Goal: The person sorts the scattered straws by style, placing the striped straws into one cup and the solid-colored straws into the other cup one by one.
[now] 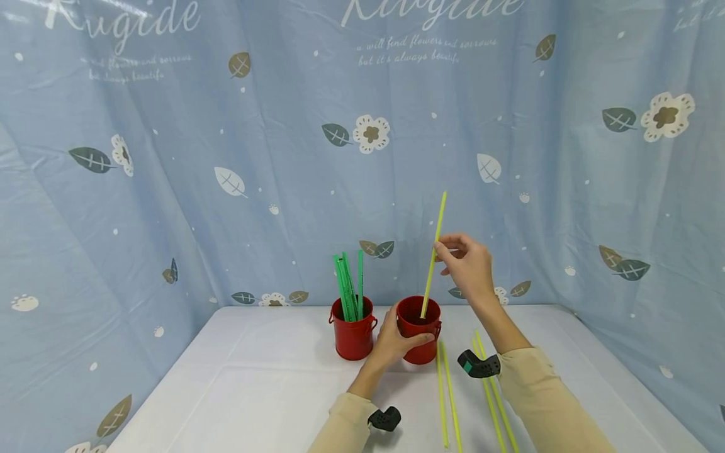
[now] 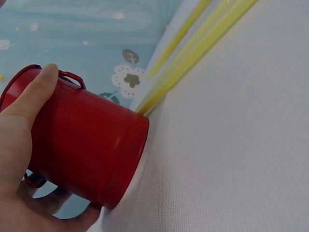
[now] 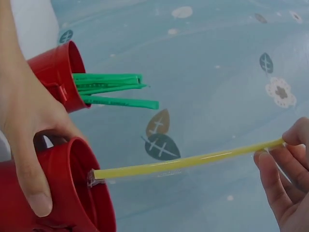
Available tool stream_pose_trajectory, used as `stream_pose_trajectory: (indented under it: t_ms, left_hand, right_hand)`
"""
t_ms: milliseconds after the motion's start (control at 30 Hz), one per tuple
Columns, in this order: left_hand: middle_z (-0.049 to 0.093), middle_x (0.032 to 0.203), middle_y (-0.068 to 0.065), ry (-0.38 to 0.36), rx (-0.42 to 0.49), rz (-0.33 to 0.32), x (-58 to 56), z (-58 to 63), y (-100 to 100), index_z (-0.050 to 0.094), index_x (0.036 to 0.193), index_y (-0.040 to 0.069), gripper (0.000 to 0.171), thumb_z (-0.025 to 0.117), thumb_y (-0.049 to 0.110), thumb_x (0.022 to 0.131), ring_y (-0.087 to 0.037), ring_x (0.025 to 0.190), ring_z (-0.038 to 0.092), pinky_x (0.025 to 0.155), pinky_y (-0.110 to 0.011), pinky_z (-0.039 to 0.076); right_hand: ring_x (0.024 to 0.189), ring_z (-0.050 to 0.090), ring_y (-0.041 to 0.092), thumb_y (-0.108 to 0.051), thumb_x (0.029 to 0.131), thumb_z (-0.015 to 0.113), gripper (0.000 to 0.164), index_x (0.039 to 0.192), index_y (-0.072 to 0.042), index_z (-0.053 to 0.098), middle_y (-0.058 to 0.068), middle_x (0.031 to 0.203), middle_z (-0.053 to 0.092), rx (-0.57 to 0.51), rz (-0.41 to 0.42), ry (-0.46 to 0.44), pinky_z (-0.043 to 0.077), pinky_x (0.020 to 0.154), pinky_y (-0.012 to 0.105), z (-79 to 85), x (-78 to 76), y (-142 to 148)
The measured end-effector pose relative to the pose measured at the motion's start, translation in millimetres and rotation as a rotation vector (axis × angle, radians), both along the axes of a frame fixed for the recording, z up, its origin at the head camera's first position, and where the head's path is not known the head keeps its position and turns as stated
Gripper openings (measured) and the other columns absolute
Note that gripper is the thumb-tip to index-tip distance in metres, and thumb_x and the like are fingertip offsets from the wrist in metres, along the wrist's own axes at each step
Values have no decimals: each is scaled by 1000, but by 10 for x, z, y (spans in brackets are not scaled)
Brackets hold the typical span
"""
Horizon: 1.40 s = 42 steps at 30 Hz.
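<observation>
My left hand (image 1: 391, 345) grips the right-hand red bucket (image 2: 91, 145) round its side, thumb across the front wall near the rim. The bucket stands on the white table. Above it, my right hand (image 1: 471, 267) pinches a yellow straw (image 1: 440, 215) between thumb and fingertips. The straw leans slightly, its lower end at the bucket's mouth. In the right wrist view, clear wrapper (image 3: 94, 180) shows at that lower end, just inside the rim. A second red bucket (image 1: 354, 343) to the left holds several green straws (image 1: 347, 286) standing upright.
Two yellow straws (image 1: 442, 396) lie in front of the gripped bucket. Another yellow pair (image 1: 490, 402) lies farther right, partly under my right forearm. A blue patterned curtain (image 1: 294, 157) hangs behind and beside the white table (image 1: 255, 377).
</observation>
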<state>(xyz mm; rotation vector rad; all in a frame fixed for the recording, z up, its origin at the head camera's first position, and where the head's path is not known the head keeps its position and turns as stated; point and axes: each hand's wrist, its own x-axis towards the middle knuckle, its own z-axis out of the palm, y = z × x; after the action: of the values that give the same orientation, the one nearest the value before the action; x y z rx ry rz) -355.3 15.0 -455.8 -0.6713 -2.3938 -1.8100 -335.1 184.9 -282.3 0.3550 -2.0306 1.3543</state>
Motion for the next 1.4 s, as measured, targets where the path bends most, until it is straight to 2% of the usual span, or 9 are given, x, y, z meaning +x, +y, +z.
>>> stream_pose_trajectory:
  t_ms: [200, 467, 833, 1167, 1400]
  left_hand:
    - [47, 141, 2, -13, -7, 10, 21, -6, 9, 34, 147, 25, 84, 81, 40, 79, -20, 130, 45, 93, -39, 56]
    - [46, 141, 1, -39, -7, 29, 82, 7, 10, 33, 148, 24, 86, 80, 41, 79, -20, 129, 45, 94, -42, 55]
    - [47, 140, 0, -15, -4, 21, 113, 24, 19, 34, 148, 23, 83, 80, 40, 80, -19, 127, 47, 97, -40, 53]
    - [47, 140, 1, -7, -18, 26, 148, 33, 27, 33, 148, 24, 83, 79, 41, 81, -18, 126, 47, 97, -38, 53]
    - [48, 140, 1, -4, -23, 28, 149, 27, 36, 34, 147, 25, 82, 79, 41, 81, -18, 126, 47, 96, -38, 53]
  right_hand:
    - [62, 64, -5, -19, 92, 69, 19, 104, -4, 69, 16, 93, 74, 15, 3, -6, 56, 50, 26, -103, -31, -11]
    - [64, 67, -1, -16, 93, 68, 17, 105, -4, 69, 17, 96, 74, 68, 17, -90, 57, 51, 28, -399, -57, -29]
    - [71, 73, 26, -14, 92, 68, 15, 104, -4, 68, 17, 93, 73, 78, 48, -190, 58, 51, 30, -776, -70, -47]
    - [70, 71, 23, -18, 93, 68, 17, 105, -5, 68, 16, 95, 72, 85, 32, -254, 57, 51, 26, -944, -47, -51]
    - [67, 71, 25, -18, 93, 68, 17, 104, -6, 68, 16, 94, 72, 81, 29, -260, 56, 48, 27, -938, -12, -50]
